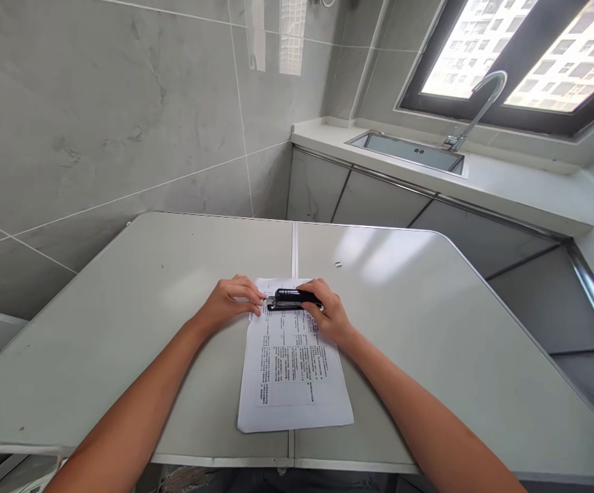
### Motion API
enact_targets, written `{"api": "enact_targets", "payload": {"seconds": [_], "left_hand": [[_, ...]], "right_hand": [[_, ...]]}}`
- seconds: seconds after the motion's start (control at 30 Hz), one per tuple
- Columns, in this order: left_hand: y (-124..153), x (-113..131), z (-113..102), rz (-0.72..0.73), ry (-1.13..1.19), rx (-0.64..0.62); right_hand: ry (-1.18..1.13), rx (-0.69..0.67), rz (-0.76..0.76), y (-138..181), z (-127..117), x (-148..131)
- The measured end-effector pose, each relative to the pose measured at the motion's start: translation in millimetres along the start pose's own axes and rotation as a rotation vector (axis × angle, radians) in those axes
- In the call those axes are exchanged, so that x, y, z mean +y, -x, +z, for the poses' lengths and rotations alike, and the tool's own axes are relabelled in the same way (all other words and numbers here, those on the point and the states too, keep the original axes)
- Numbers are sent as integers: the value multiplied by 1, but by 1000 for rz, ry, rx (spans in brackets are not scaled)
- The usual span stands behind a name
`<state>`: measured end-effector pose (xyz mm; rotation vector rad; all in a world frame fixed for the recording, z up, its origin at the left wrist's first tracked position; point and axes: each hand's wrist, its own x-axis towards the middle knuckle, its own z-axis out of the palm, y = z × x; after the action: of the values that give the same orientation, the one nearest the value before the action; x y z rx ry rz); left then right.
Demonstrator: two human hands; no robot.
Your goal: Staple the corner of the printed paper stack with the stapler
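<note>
Lit brightly and evenly by daylight from the window at upper right, blown out to near white in the panes. Washed with soft pale glare across the far counter. Shadowed only faintly under the left hand and right hand. Sharp in the middle; bowed and stretched toward the edges, with wall tile joints bent.

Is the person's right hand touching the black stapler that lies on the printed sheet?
Touching. In the head view the fingers of the right hand close over the right end of the black stapler, with no gap between them.
</note>
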<state>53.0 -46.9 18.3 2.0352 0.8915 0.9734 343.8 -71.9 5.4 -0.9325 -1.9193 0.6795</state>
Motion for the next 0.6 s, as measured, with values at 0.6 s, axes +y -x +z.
{"api": "enact_targets", "payload": {"seconds": [0.6], "left_hand": [[-3,18,21,73,-149,-45]], "right_hand": [[-5,-121,-116,2,5,-18]]}}
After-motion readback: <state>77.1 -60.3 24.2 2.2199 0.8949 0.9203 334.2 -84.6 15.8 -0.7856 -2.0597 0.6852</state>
